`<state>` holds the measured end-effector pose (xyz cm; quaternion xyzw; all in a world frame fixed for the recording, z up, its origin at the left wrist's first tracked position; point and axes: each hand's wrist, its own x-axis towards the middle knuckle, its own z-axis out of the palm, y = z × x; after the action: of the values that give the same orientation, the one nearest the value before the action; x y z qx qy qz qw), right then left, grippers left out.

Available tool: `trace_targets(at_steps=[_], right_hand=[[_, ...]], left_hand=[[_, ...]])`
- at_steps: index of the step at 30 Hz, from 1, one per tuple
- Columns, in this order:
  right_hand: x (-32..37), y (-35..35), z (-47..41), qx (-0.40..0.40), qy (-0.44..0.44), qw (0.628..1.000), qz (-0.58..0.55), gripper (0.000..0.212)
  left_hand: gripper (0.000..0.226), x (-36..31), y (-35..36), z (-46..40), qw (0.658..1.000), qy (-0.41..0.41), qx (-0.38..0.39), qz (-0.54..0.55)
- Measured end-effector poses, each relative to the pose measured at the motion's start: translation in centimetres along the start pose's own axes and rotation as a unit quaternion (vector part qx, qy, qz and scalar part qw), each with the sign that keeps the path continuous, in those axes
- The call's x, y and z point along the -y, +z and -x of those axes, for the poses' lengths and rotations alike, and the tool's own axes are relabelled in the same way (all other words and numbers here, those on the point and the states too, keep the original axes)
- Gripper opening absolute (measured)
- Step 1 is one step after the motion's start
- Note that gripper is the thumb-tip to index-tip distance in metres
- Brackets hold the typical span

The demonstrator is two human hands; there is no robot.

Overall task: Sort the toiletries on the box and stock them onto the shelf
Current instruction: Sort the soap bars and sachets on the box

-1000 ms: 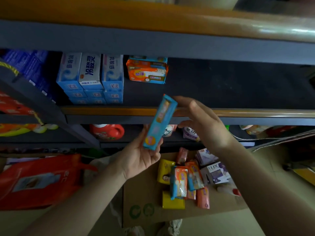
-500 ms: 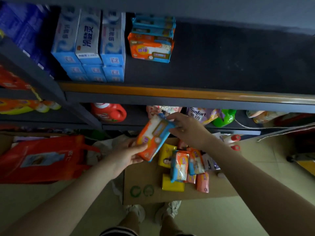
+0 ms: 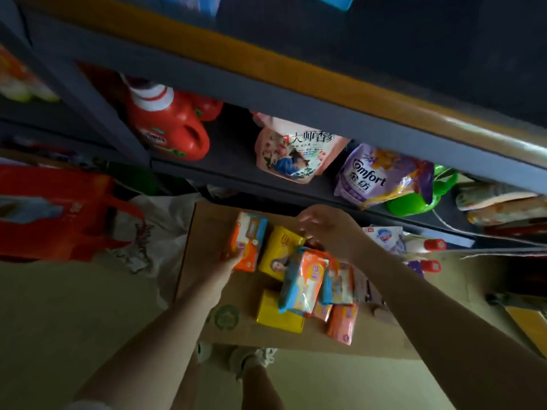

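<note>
A person stands over a flat brown cardboard box (image 3: 204, 232) on the floor, just below a dark metal shelf with an orange front edge (image 3: 266, 69). The left hand (image 3: 229, 257) grips an orange and blue plastic-wrapped pack (image 3: 248, 241) at its lower end, holding it low at the box's far left part; whether it touches the cardboard I cannot tell. The right hand (image 3: 324, 229) hovers above the pile with fingers loosely curled, holding nothing visible. Beneath it lie a yellow soap packet (image 3: 278, 253), a second yellow packet (image 3: 278, 316), 2 more orange and blue packs (image 3: 302, 279) leaning together, and small orange sachets (image 3: 342, 324). On the shelf behind sit a red detergent jug (image 3: 168, 125), a pink refill pouch (image 3: 293, 152) and a purple Comfort pouch (image 3: 381, 176).

This looks like the sorting step: like packs being gathered before stocking. Next, the right hand likely needs to close on a matching orange and blue pack without toppling its neighbour.
</note>
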<state>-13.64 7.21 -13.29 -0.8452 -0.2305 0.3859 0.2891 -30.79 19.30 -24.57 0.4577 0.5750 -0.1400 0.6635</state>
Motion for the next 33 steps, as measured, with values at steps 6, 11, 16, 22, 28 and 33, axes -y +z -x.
trace_targets(at_steps=[6, 11, 16, 22, 28, 33], right_hand=[[4.5, -2.7, 1.8, 0.004, -0.065, 0.998, 0.02, 0.015], [13.3, -7.2, 4.6, -0.084, -0.196, 0.977, -0.033, 0.012], [19.7, -11.4, 2.9, -0.362, -0.286, 0.882, 0.093, 0.017], [21.7, -12.7, -5.1, -0.304, -0.144, 0.885, 0.321, 0.051], [22.4, -12.5, -6.2, -0.342, -0.117, 0.827, 0.431, 0.05], [21.1, -12.3, -5.2, -0.324, -0.156, 0.852, 0.381, 0.042]], left_hand=[[0.032, -0.7, -1.0, -0.4, 0.915, 0.143, -0.029, -0.377], [0.038, -6.5, -2.9, 5.0, 0.914, 0.197, 0.053, -0.351], [0.023, -16.9, -4.9, 14.1, 0.837, 0.454, -0.009, -0.304], [0.018, -26.4, -7.8, 20.6, 0.675, 0.642, -0.119, -0.342], [0.031, -27.5, -9.6, 18.1, 0.526, 0.654, -0.226, -0.495], [0.045, -26.5, -8.8, 15.9, 0.467, 0.63, -0.261, -0.563]])
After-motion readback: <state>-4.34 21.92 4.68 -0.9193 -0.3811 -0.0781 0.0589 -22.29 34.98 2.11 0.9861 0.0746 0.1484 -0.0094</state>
